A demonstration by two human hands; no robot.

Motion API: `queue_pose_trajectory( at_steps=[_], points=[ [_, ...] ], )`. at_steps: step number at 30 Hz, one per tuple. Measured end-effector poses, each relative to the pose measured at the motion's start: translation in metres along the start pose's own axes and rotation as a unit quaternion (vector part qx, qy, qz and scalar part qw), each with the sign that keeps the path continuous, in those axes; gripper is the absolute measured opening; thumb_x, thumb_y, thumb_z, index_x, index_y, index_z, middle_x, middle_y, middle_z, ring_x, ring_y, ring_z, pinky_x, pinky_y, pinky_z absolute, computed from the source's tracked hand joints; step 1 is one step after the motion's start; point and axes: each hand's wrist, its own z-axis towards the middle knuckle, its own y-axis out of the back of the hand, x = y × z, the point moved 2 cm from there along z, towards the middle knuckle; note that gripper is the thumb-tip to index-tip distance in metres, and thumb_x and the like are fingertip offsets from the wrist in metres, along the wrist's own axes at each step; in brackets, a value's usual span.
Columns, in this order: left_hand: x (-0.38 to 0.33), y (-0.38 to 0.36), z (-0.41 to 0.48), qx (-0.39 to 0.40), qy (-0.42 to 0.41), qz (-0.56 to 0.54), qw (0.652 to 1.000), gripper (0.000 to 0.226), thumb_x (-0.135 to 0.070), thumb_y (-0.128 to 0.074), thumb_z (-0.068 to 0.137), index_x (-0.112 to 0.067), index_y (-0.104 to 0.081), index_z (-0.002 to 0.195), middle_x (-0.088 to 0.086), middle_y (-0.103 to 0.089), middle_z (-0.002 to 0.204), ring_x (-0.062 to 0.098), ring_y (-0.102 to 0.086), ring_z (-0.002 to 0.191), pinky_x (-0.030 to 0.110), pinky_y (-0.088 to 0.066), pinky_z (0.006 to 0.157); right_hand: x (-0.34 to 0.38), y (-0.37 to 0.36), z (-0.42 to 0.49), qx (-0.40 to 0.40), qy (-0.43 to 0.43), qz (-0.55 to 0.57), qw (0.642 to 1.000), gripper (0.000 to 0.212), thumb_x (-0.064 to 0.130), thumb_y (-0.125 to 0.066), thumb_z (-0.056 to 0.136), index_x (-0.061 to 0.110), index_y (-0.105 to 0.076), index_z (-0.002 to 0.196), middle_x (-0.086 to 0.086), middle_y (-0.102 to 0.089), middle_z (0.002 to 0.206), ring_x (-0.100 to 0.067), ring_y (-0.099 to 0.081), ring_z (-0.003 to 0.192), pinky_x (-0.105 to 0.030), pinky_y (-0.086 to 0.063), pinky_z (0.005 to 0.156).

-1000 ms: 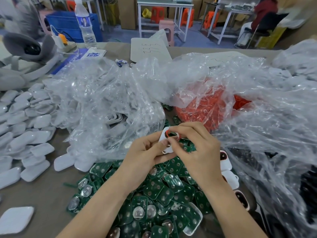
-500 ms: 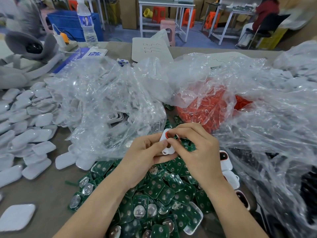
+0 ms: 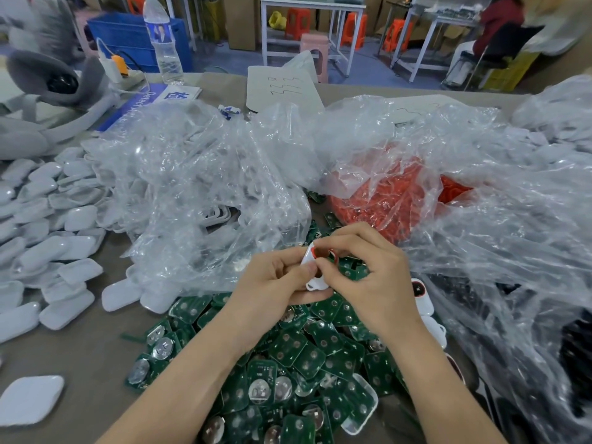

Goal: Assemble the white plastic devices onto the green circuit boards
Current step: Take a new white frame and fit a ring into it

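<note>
My left hand (image 3: 272, 280) holds a small white plastic device (image 3: 312, 282) from the left, thumb on its face. My right hand (image 3: 368, 277) pinches a red ring (image 3: 323, 251) at the top of that device. Both hands hover over a heap of green circuit boards (image 3: 288, 357) with round metal battery clips. A board with a white shell on it (image 3: 360, 408) lies at the heap's near right edge. More white devices with red rings (image 3: 421, 293) lie just right of my right hand.
White plastic covers (image 3: 48, 219) spread over the table's left side, one alone (image 3: 28, 398) near the front edge. Crumpled clear bags (image 3: 208, 193) lie behind the hands; one holds red rings (image 3: 384, 200). A water bottle (image 3: 163, 43) and a grey headset (image 3: 57, 84) stand at the back left.
Both hands stay on the white device; my right fingers have shifted slightly on the red ring at its top. The piles have not moved.
</note>
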Motion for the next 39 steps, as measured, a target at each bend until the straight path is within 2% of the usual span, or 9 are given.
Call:
queue_pose_trajectory(
  at_steps=[3,6,10,15,21,25,30,33,39],
  points=[
    [-0.0020,-0.0024,-0.0012,0.014,-0.004,-0.015,1.000,0.024,-0.004,-0.049,0.098,-0.009,-0.070,0.108,0.014,-0.075,0.096,0.026,-0.073,0.095,0.017,-0.056,0.072,-0.0002,0.0010,-0.0009,-0.019,0.009,-0.001,1.000,0.016,0.002,-0.073,0.076,0.009,-0.073,0.091,0.001,-0.064,0.090,-0.006,-0.059,0.081,-0.015,-0.047,0.075],
    [-0.0032,-0.0027,-0.0016,0.010,-0.002,-0.021,1.000,0.024,-0.003,-0.049,0.098,-0.009,-0.071,0.106,0.013,-0.075,0.093,0.024,-0.073,0.092,0.011,-0.053,0.061,-0.0008,0.0011,0.0000,-0.012,0.013,-0.001,1.000,0.015,0.003,-0.072,0.076,0.008,-0.072,0.090,0.001,-0.063,0.089,-0.006,-0.058,0.081,-0.013,-0.045,0.075],
    [-0.0025,-0.0045,-0.0008,0.013,-0.001,-0.015,1.000,0.024,-0.002,-0.049,0.098,-0.008,-0.070,0.108,0.017,-0.074,0.099,0.024,-0.072,0.095,0.023,-0.057,0.079,-0.0004,0.0013,0.0009,-0.002,0.012,-0.003,1.000,0.014,0.004,-0.070,0.074,0.008,-0.071,0.087,0.003,-0.062,0.088,-0.004,-0.056,0.080,-0.012,-0.044,0.074],
    [-0.0041,-0.0065,-0.0020,0.004,-0.020,0.029,0.999,0.025,-0.002,-0.050,0.097,-0.013,-0.070,0.107,0.026,-0.069,0.099,0.018,-0.071,0.089,0.021,-0.057,0.077,-0.0013,0.0007,0.0008,0.016,0.012,-0.009,1.000,0.015,0.003,-0.070,0.073,0.010,-0.068,0.086,0.005,-0.060,0.086,-0.002,-0.054,0.079,-0.010,-0.042,0.074],
    [-0.0019,-0.0004,-0.0003,-0.011,-0.009,0.024,1.000,0.026,-0.004,-0.050,0.098,-0.013,-0.070,0.112,0.009,-0.076,0.098,0.020,-0.073,0.094,0.033,-0.057,0.090,0.0002,0.0049,0.0000,-0.034,-0.017,0.094,0.995,0.017,0.010,-0.068,0.078,0.019,-0.064,0.091,0.000,-0.062,0.088,-0.018,-0.061,0.080,-0.031,-0.052,0.074],
    [-0.0037,-0.0024,-0.0012,-0.015,-0.028,0.037,0.999,0.025,-0.003,-0.051,0.098,-0.011,-0.070,0.110,0.018,-0.073,0.094,0.014,-0.072,0.089,0.022,-0.057,0.079,0.0029,0.0001,0.0000,-0.027,0.055,-0.028,0.998,0.016,0.002,-0.070,0.076,0.006,-0.070,0.091,-0.003,-0.061,0.092,-0.007,-0.056,0.083,-0.015,-0.046,0.078],
    [-0.0079,-0.0053,-0.0029,-0.030,-0.045,0.065,0.996,0.025,-0.005,-0.052,0.097,-0.021,-0.071,0.103,0.042,-0.057,0.094,0.022,-0.066,0.086,0.018,-0.056,0.076,0.0039,-0.0024,-0.0015,-0.025,0.075,-0.087,0.993,0.017,0.004,-0.069,0.076,0.004,-0.070,0.093,-0.007,-0.063,0.095,-0.019,-0.061,0.088,-0.028,-0.051,0.081],
    [-0.0095,-0.0073,-0.0036,-0.033,-0.048,0.066,0.996,0.027,-0.005,-0.052,0.097,-0.024,-0.071,0.098,0.044,-0.055,0.092,0.023,-0.065,0.084,0.017,-0.056,0.075,0.0035,-0.0026,-0.0015,-0.026,0.073,-0.092,0.993,0.017,0.003,-0.070,0.076,0.003,-0.070,0.093,-0.007,-0.064,0.093,-0.021,-0.062,0.087,-0.031,-0.052,0.078],
    [-0.0083,-0.0081,-0.0033,-0.045,-0.059,0.112,0.991,0.034,-0.006,-0.053,0.097,-0.035,-0.071,0.093,0.036,-0.062,0.091,0.024,-0.067,0.083,0.017,-0.055,0.075,0.0033,-0.0048,-0.0010,-0.010,0.053,-0.083,0.995,0.015,0.002,-0.069,0.075,0.004,-0.069,0.090,-0.005,-0.063,0.092,-0.015,-0.059,0.083,-0.024,-0.050,0.076]
  ],
)
